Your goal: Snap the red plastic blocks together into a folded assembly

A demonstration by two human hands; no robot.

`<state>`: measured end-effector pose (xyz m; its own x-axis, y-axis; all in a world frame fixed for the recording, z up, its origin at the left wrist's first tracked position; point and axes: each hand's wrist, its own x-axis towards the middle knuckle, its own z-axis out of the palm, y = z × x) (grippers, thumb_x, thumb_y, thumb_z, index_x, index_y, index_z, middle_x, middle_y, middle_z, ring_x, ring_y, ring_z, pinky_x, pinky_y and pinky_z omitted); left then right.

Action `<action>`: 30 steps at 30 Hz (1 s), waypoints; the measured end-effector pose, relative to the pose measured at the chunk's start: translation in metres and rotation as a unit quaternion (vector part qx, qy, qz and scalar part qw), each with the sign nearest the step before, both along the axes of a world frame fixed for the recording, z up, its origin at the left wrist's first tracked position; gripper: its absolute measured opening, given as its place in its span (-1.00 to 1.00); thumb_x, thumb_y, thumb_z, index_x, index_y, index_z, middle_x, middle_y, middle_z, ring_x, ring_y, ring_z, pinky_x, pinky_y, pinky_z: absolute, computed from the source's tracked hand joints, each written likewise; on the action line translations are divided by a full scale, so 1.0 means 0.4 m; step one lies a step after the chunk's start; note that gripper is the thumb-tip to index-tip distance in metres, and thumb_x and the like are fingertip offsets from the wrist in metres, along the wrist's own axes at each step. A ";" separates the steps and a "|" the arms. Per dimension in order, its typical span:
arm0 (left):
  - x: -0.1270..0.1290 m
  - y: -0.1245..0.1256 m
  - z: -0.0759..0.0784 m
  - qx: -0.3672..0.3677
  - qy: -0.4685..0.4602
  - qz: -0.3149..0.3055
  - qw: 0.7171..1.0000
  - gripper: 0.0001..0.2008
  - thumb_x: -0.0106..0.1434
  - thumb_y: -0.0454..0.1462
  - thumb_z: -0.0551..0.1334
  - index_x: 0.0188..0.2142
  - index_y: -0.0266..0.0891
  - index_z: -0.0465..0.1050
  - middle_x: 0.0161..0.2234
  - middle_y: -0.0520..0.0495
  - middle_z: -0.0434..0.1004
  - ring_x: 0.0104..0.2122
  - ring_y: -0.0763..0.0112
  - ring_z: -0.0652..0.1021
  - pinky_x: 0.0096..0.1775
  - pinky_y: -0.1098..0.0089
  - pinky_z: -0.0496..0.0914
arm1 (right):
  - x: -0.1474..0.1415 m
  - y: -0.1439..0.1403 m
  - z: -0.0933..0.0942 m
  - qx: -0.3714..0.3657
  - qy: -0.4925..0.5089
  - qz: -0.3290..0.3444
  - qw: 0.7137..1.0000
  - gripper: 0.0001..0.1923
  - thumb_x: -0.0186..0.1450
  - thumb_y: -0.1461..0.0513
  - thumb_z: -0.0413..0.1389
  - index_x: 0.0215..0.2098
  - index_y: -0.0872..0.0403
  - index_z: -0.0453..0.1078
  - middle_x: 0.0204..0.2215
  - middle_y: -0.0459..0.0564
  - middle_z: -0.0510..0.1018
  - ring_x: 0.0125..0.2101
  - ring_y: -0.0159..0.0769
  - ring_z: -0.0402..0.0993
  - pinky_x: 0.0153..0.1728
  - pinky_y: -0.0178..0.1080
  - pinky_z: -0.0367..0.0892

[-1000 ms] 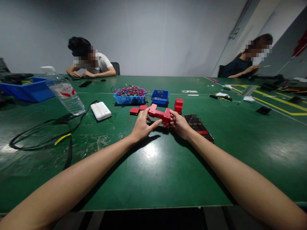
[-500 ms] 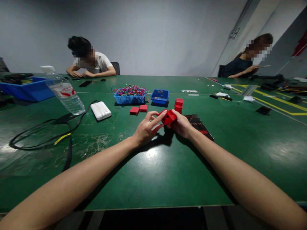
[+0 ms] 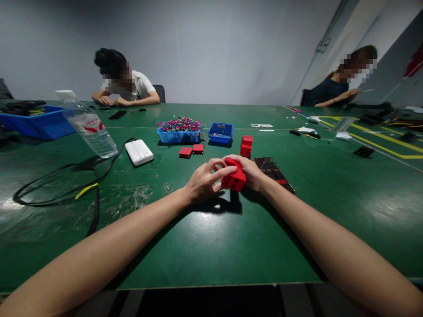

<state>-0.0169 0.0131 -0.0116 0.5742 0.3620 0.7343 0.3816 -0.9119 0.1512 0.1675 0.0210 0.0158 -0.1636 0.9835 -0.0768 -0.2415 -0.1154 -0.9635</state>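
Observation:
Between my two hands, just above the green table (image 3: 211,246), is a red block-like box (image 3: 235,179) with small dark holes in its near side. My left hand (image 3: 208,178) grips its left side, one finger lying across the top. Around the right and far side my right hand (image 3: 249,171) is closed, its fingers partly hidden by the box. A second red box (image 3: 246,146) stands upright just beyond my right hand. Two flat red pieces, a nearer one (image 3: 185,152) and a farther one (image 3: 198,149), lie beyond my left hand.
A blue tray of coloured wires (image 3: 180,136) and a small blue bin (image 3: 220,138) stand ahead. A phone (image 3: 274,174) lies by my right wrist. To the left are a tilted water bottle (image 3: 94,130), a white case (image 3: 139,152) and a black cable (image 3: 95,207). Two people sit across.
The red box has tilted and come slightly nearer, so its holed side now faces me. My left fingers have shifted over its top, and my right hand has turned with it.

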 end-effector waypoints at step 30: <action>0.017 0.037 0.033 -0.456 -0.326 0.026 0.828 -0.46 0.13 0.20 0.24 -0.31 -0.26 0.32 -0.46 0.07 0.38 -0.58 0.56 0.44 -0.53 0.50 0.26 | 0.004 -0.008 0.010 -0.046 -0.021 0.045 0.998 -0.43 0.31 -0.19 -0.03 -0.51 0.10 0.39 -0.71 -0.06 0.45 -0.71 -0.40 0.35 -0.67 -0.36 0.26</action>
